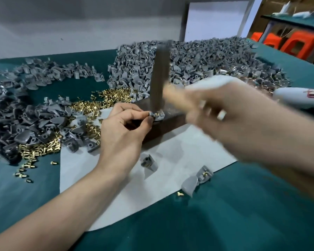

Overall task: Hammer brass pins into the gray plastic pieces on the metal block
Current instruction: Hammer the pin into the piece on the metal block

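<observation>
My left hand (124,128) pinches a gray plastic piece (157,115) on the near corner of the dark metal block (170,122); a brass pin stands in the piece. My right hand (230,120), blurred by motion, grips the wooden handle of a hammer (159,77). The hammer's dark head hangs upright directly over the piece, its lower end close to the pin. Loose brass pins (91,105) lie in a spread to the left of the block.
Large heaps of gray plastic pieces (188,58) cover the green table at the back and left (16,113). A white sheet (170,160) lies under the block, with two pinned pieces (149,163) (198,179) on it. A white tool (301,100) rests at right.
</observation>
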`<control>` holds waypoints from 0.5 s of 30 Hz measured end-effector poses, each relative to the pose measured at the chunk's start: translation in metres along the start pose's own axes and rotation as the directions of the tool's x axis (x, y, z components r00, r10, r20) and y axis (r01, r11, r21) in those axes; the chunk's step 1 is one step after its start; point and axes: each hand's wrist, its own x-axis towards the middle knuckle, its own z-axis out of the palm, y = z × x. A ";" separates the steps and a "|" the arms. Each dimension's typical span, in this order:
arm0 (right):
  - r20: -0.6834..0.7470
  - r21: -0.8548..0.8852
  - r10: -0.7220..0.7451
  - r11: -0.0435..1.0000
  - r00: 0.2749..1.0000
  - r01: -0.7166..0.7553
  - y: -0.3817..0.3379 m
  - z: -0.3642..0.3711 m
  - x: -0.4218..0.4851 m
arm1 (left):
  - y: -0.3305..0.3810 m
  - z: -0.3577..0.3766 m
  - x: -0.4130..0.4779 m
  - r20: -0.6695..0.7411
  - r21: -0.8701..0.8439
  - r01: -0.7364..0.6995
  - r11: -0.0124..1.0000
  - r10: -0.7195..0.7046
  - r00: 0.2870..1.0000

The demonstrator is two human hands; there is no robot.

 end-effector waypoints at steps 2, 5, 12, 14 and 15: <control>0.041 0.009 0.026 1.000 0.999 -0.026 0.001 0.005 -0.007 | 0.001 -0.001 -0.002 0.022 -0.019 0.005 1.000 -0.005 1.000; -0.043 0.035 -0.001 0.999 0.999 0.003 -0.002 0.002 -0.002 | 0.003 -0.001 -0.002 0.025 -0.028 -0.009 1.000 0.010 1.000; -0.141 0.298 0.037 0.955 0.989 0.007 0.014 -0.019 0.007 | 0.004 0.001 -0.002 0.039 -0.046 0.023 0.999 -0.021 0.999; -0.164 0.486 0.113 0.874 0.980 -0.019 0.030 -0.027 0.013 | 0.005 0.002 -0.002 0.018 -0.043 0.031 0.999 -0.030 0.999; -0.122 0.581 0.167 0.811 0.978 -0.066 0.040 -0.025 0.013 | 0.006 0.003 -0.003 0.017 -0.044 0.031 0.999 -0.030 0.999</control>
